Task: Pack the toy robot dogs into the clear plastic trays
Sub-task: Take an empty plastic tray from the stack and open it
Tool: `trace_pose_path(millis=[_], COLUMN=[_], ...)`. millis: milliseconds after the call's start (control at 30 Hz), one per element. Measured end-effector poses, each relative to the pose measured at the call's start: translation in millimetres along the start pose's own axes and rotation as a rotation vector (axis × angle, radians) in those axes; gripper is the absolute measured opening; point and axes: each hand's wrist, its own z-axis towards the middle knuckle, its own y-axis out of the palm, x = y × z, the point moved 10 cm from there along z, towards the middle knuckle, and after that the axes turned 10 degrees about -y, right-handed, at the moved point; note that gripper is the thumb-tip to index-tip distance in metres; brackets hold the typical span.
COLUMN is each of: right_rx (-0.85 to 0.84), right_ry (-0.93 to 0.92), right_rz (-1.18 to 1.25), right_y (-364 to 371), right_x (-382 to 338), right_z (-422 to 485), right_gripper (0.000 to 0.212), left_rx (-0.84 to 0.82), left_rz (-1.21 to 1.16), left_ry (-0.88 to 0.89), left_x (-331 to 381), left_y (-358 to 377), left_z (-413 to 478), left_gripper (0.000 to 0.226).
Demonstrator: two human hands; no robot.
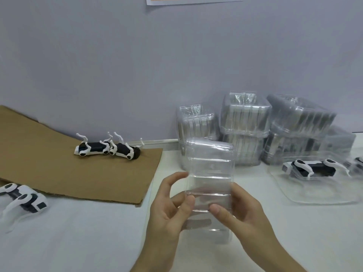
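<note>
Tray (210, 169): clear, ribbed, glossy plastic | left grip (169, 205), right grip (241, 211) pinching its sides

Both hands, left (169, 205) and right (238, 211), hold a clear tray (210, 173) upright over the table (78, 232). Left of the tray, two dogs (108, 149) lie on cardboard (59, 169). Right of it sits a packed dog (314, 167) before tray stacks (245, 122).

2 toy dogs (107, 149) on cardboard (59, 173), left

I see a clear plastic tray (210, 173), glossy and ribbed, catching the light. The stacked trays (245, 118) behind it show the same shiny transparent plastic. The toy robot dogs (108, 149) look like smooth black-and-white plastic. The cardboard sheet (59, 169) is matt brown; the worktop (78, 232) looks matt white.
</note>
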Motion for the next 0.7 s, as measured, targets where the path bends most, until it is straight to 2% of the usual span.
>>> trace_pose_path(millis=[200,467,700], right_rx=[0.009,0.032,0.052], right_ry=[0.047,0.092,0.094], right_rz=[-0.040,-0.094,-0.095], right_y=[-1.7,-8.8,-14.5], right_x=[4.3,6.9,4.9], right_z=[-1.9,-1.2,0.7], right_gripper=[0.026,0.025,0.025], left_rx=[0.092,0.169,0.186], left_rz=[-0.035,-0.024,0.002], left_ry=[-0.081,-0.087,-0.057], left_x=[-9.3,-9.9,-7.1], left_y=[-13.1,-21.0,-22.7], left_z=[4.4,3.5,4.9], left_gripper=[0.033,0.015,0.017])
